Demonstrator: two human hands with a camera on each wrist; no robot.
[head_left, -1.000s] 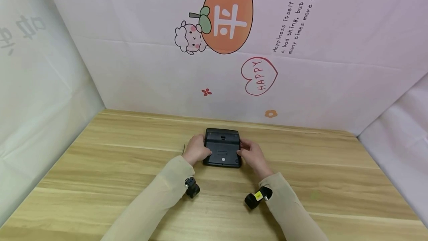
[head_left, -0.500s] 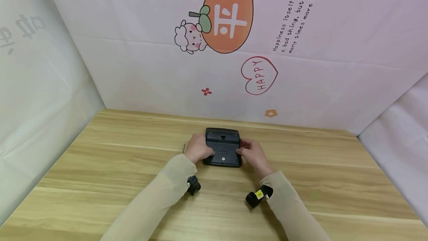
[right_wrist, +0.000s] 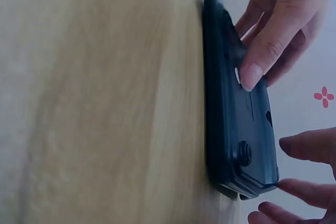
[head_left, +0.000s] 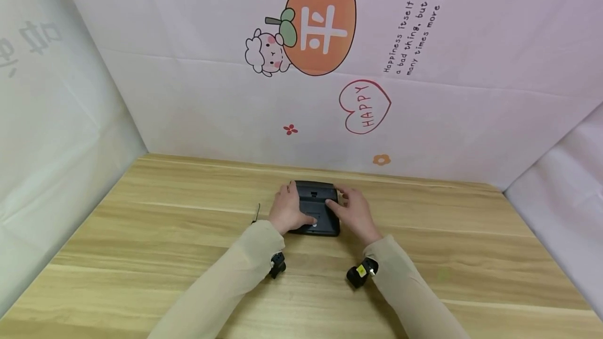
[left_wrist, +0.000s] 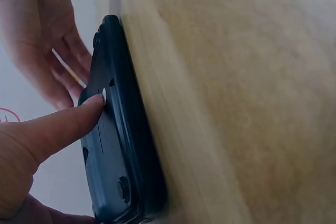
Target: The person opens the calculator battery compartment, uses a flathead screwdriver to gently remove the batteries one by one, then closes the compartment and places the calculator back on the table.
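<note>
A black desk calculator (head_left: pixel 320 215) lies face down on the wooden table, its back with a small slot and round feet turned up. My left hand (head_left: pixel 286 212) spans its left side, thumb on the white sticker (left_wrist: pixel 104 95) and fingers round the far-left edge. Over the far right corner is my right hand (head_left: pixel 354 213), with a fingertip at the corner in the right wrist view. Its thumb (right_wrist: pixel 302 145) stands apart from the back there. The left hand covers part of the calculator in the head view.
Left of the left hand, a thin metal rod (head_left: pixel 257 212) lies on the table, its near end partly behind the sleeve (head_left: pixel 249 260). A printed white cloth wall (head_left: pixel 212 109) rises beyond the table's far edge.
My left hand has shifted right and further over the calculator, its thumb now on the sticker. My right hand has moved up to the far right corner, thumb lifted. The calculator has stayed put.
</note>
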